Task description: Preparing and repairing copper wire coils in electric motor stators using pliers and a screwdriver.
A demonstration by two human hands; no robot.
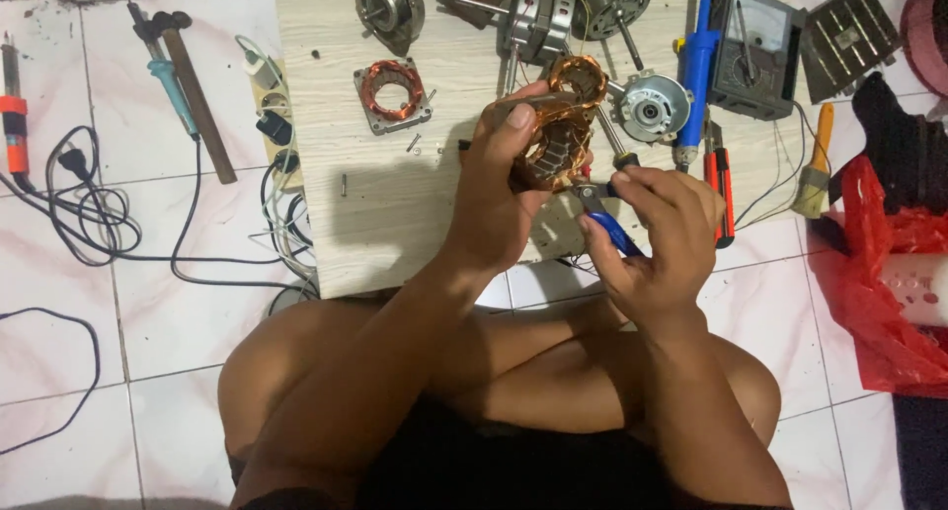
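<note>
My left hand point(499, 189) grips a motor stator point(560, 135) with copper windings and holds it up over the near edge of a low wooden board point(395, 224). My right hand point(657, 243) holds blue-handled pliers point(607, 224), their metal jaws touching the lower right edge of the stator. A second copper coil point(581, 78) shows just behind the held stator; whether it belongs to the same piece I cannot tell.
On the board lie another stator in a square frame point(393, 90), motor housings point(652, 105), a blue desoldering pump point(699, 66) and an analog meter point(755, 51). A hammer point(193, 95), screwdriver point(173, 85), power strip point(276, 125) and cables point(89, 214) lie on the tiled floor at left. A red bag point(889, 293) is at right.
</note>
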